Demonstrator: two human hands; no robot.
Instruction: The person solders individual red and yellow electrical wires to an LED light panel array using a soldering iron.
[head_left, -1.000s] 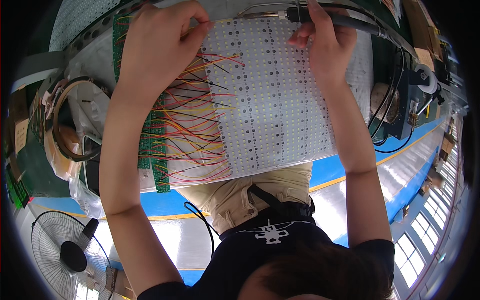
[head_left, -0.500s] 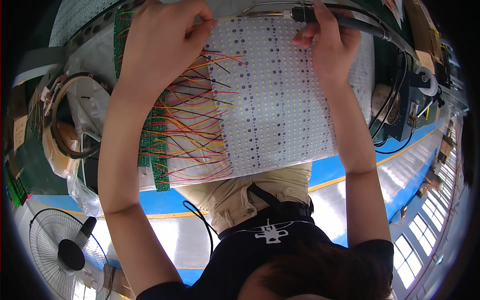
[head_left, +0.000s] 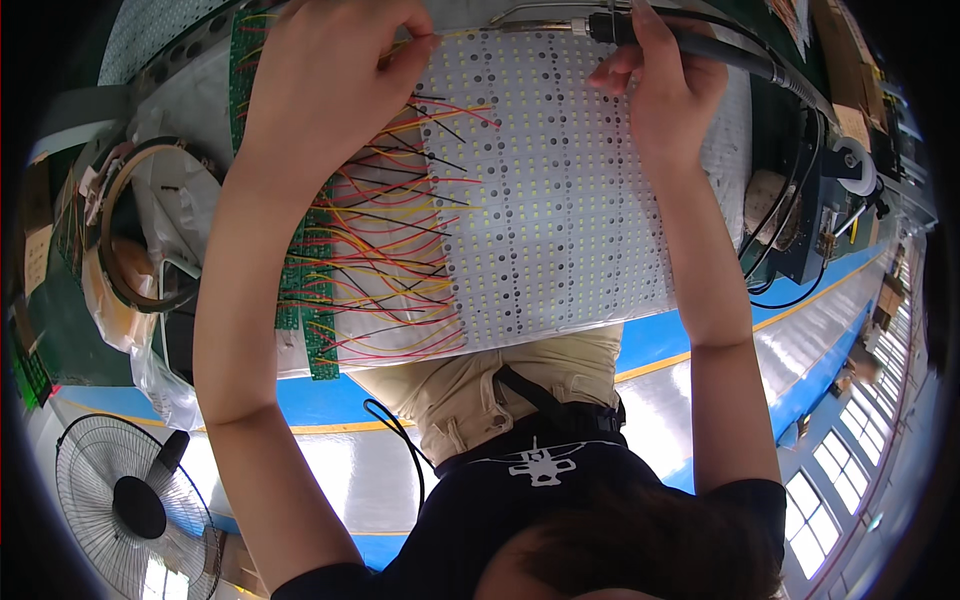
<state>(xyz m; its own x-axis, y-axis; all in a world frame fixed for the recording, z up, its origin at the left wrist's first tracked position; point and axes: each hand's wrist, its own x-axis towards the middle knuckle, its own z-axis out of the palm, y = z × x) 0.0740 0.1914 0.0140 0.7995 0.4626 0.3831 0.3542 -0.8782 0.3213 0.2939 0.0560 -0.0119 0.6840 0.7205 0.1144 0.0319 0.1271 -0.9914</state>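
A white LED panel [head_left: 590,220] with rows of small yellowish LEDs lies across the work surface. Red, black and yellow wires [head_left: 385,255] run from green circuit boards [head_left: 318,350] onto the panel's left side. At the far left of the panel, my left hand [head_left: 325,85] is closed, thumb and finger pinching a thin yellow wire [head_left: 447,35]. My right hand [head_left: 672,90] is wrapped round the black handle of a soldering iron [head_left: 690,42]. Its metal tip points left along the panel's far edge, close to my left fingertips. A thin metal tube runs beside the iron.
Left of the boards lie a tape roll [head_left: 112,225] and clear plastic wrapping [head_left: 165,375]. On the right are a sponge-like block [head_left: 770,205], black cables and a dark device with a white spool [head_left: 855,172]. A fan [head_left: 138,505] stands at lower left.
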